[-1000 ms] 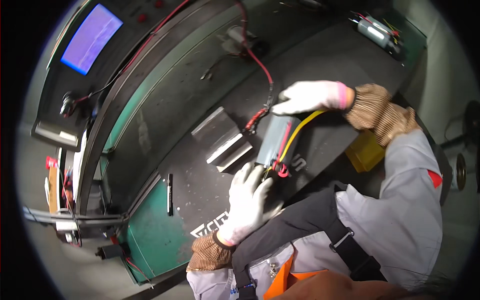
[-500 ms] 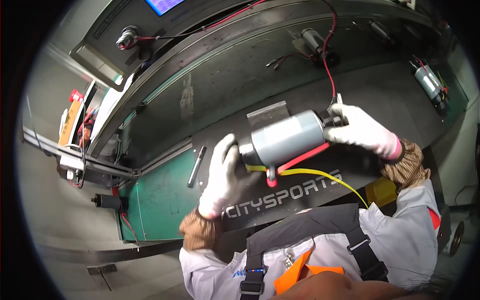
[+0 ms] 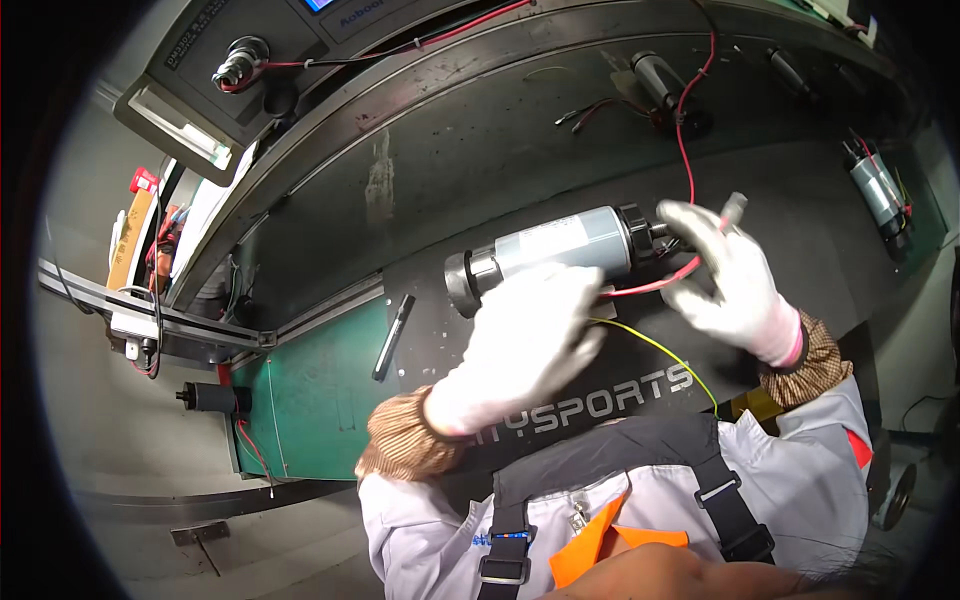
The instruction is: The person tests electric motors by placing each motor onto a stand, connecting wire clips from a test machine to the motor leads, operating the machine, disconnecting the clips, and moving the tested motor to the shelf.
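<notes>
A grey cylindrical motor [image 3: 565, 243] with black ends lies on the black work mat, a blank-looking pale label on its side. My gloved left hand [image 3: 525, 345] is at the motor's near side, fingers closed together and covering part of it; what they grip is hidden. A red wire [image 3: 655, 287] runs from beside those fingers to my gloved right hand [image 3: 735, 285]. The right fingers are bent around this wire, and its sleeved end [image 3: 735, 208] sticks out above them. From under the left hand a yellow wire [image 3: 655, 345] curves toward my body.
A black marker pen [image 3: 393, 337] lies left of the motor. Other motors stand around: one at the far right [image 3: 878, 190], one at the back [image 3: 660, 82], one at the left edge [image 3: 212, 398]. A red cable [image 3: 690, 150] hangs from above, near a grey instrument [image 3: 330, 50].
The motor has turned and gone down onto the mat. My left hand has moved right from its end to its near side. My right hand has left its shaft end and taken the red wire.
</notes>
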Demonstrator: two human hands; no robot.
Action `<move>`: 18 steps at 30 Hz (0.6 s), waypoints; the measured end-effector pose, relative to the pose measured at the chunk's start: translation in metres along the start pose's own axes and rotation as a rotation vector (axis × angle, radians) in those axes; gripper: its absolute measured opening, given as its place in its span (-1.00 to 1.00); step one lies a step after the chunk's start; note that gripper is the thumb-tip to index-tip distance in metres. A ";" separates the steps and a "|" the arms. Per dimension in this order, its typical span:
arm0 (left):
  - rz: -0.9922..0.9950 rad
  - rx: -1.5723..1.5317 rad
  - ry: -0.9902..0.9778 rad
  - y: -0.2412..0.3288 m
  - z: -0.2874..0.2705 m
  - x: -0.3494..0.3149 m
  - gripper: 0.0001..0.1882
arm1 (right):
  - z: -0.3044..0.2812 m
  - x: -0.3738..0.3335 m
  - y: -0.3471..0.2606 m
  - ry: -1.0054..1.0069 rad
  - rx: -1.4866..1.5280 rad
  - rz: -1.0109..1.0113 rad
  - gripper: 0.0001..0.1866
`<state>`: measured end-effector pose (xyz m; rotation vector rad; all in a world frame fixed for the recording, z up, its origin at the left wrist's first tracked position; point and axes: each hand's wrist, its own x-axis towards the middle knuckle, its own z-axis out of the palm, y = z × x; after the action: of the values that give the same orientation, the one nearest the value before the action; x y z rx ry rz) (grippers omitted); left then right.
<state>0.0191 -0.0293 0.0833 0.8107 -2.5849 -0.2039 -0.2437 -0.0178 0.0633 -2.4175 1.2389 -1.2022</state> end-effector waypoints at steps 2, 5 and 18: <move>-0.068 0.012 -0.194 0.016 0.023 0.022 -0.56 | -0.012 0.000 0.005 -0.040 0.070 -0.281 -0.37; 0.254 0.090 -0.092 0.027 0.067 0.017 -0.72 | -0.018 -0.012 0.038 0.230 0.216 -0.169 -0.36; -0.573 -1.409 -0.391 0.022 0.118 0.007 -0.54 | 0.029 -0.033 0.137 0.020 1.091 0.719 -0.71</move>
<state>-0.0484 -0.0138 -0.0147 0.8593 -1.6447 -2.1459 -0.3161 -0.0867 -0.0396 -1.0572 0.9172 -1.1770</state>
